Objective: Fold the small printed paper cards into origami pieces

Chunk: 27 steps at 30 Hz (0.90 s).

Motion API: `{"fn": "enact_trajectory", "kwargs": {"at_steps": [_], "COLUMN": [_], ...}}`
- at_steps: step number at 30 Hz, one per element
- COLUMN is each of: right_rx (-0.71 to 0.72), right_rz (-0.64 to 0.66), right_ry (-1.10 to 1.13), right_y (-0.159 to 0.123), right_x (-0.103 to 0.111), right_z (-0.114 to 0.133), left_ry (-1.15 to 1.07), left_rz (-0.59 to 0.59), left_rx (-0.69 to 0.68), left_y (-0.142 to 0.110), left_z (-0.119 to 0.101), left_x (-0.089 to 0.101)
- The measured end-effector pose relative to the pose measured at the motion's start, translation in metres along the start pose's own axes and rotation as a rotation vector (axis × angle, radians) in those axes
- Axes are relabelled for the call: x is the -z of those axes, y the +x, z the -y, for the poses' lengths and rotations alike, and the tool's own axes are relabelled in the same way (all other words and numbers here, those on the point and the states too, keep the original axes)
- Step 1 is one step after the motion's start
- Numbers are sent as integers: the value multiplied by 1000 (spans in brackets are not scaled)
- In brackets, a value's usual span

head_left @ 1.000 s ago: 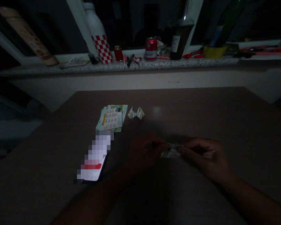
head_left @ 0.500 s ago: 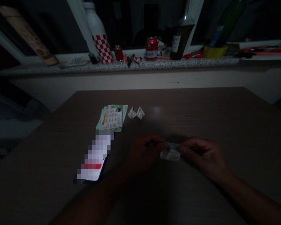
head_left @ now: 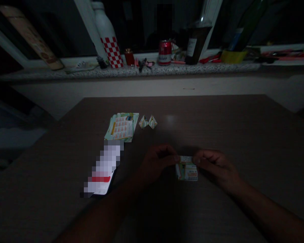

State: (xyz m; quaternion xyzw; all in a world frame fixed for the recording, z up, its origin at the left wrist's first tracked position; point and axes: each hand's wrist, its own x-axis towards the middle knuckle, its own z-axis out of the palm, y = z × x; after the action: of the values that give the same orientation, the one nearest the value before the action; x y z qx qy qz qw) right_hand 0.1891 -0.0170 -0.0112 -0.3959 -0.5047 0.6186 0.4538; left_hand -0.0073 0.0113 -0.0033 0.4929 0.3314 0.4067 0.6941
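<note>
A small printed paper card (head_left: 187, 172), folded over along its far edge, is held low over the table between both hands. My left hand (head_left: 158, 162) pinches its upper left corner between thumb and fingers. At the upper right corner, the thumb and fingers of my right hand (head_left: 215, 165) close on the same card. Beyond the hands stands a small folded paper piece (head_left: 148, 122) with two pointed peaks. To its left lies a stack of printed cards (head_left: 121, 127), some fanned out. A lit phone (head_left: 105, 172) rests nearer to me, left of my left hand.
The dark wooden table (head_left: 230, 125) meets a wall under a stone windowsill (head_left: 147, 71). On the sill are a red-and-white checked bottle (head_left: 111, 50), a red can (head_left: 165, 53), a small jar (head_left: 129, 57), a dark bottle (head_left: 194, 47) and a yellow holder (head_left: 233, 56).
The card's printed face has tilted more into view, with a folded strip now showing along its far edge. Both hands keep their pinch and have shifted only slightly.
</note>
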Motion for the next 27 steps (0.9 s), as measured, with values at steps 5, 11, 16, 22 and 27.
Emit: {"fn": "enact_trajectory", "kwargs": {"at_steps": [5,11,16,22,27], "right_rx": [-275,-413,-107,173,231], "right_rz": [131,288,26,-195,-208], "right_ry": [386,429,129,-387,-543], "right_y": [5,1,2,-6,-6], "right_x": [-1,-3,3,0,-7], "right_z": [-4,-8,-8,7,8], "left_ry": [-98,147,246,453,521], "left_rz": [174,194,27,-17,-9], "left_rx": [-80,-233,-115,-140,-146], "left_y": [0,-4,-4,-5,-7], "left_z": [4,-2,-6,-3,-5], "left_x": [4,0,0,0,-2]}}
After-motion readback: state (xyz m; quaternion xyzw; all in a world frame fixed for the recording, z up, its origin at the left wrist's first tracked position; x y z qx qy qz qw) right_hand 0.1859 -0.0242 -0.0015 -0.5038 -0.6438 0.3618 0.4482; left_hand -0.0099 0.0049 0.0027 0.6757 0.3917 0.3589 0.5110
